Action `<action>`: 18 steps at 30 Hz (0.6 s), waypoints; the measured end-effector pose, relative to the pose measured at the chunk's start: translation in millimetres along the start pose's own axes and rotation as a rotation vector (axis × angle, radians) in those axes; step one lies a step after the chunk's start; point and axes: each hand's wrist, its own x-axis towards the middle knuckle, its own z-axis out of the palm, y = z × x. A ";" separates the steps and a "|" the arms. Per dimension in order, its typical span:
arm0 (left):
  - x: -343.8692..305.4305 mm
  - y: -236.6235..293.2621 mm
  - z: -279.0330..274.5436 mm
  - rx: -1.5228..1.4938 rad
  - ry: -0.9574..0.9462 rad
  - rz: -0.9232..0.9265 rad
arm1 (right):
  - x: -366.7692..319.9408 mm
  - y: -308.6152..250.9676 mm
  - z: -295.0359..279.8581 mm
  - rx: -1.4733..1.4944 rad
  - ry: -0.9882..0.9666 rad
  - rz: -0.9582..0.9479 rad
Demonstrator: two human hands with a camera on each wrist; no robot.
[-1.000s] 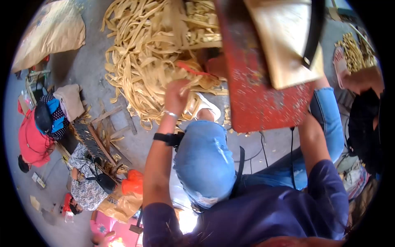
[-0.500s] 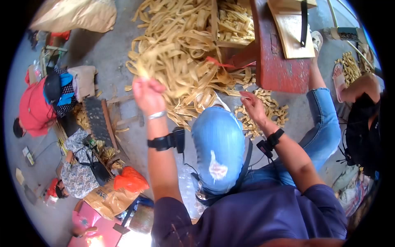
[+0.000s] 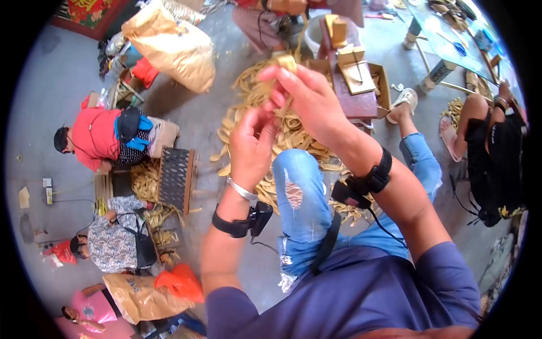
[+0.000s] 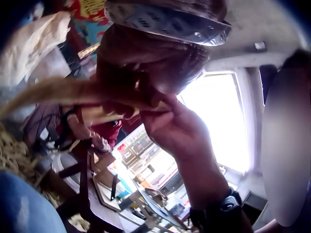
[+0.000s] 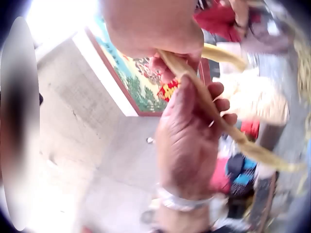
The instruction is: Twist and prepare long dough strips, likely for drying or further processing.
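Both hands are raised in front of me and hold one pale yellow strip (image 3: 285,63) between them. My left hand (image 3: 264,123), with a silver bracelet, pinches the strip's lower part. Just above it, my right hand (image 3: 280,79) pinches the upper end with finger and thumb. In the right wrist view the strip (image 5: 214,114) runs slantwise across the left hand's fingers (image 5: 194,111). In the left wrist view the strip (image 4: 53,92) sticks out to the left of both hands. My knee in torn blue jeans (image 3: 299,192) is below the hands.
A big heap of yellow strips (image 3: 296,138) lies on the concrete floor ahead. Behind it stands a red bench (image 3: 353,93) with wooden blocks. People sit at the left (image 3: 99,138) and right (image 3: 491,152). A dark perforated board (image 3: 176,178) and a tan sack (image 3: 169,48) are at the left.
Both hands rose from the heap and came together. The right hand, which was low by the knee, now pinches the strip held by the left. The view has tilted upward.
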 end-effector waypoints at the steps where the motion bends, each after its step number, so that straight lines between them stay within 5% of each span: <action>1: 0.6 6.3 5.8 -0.047 0.027 0.050 | -8.0 -5.9 -7.6 -0.271 0.040 -0.037; 3: 2.1 15.5 25.2 -0.146 0.085 0.136 | -34.3 -8.5 -23.8 -0.707 -0.035 -0.235; 4: 0.1 25.6 34.5 -0.273 0.024 0.022 | -50.2 -10.3 -29.3 -0.921 -0.078 -0.321; 7: -13.4 50.4 66.3 -0.421 -0.138 -0.231 | -100.8 -22.1 -39.9 -1.263 -0.194 -0.208; 11: -31.5 35.9 98.0 -0.726 -0.020 -0.295 | -150.9 -41.5 -67.0 -1.277 -0.134 -0.005; 18: -64.3 43.8 161.1 -1.137 -0.168 -0.369 | -238.6 -82.2 -127.0 -1.150 -0.120 0.158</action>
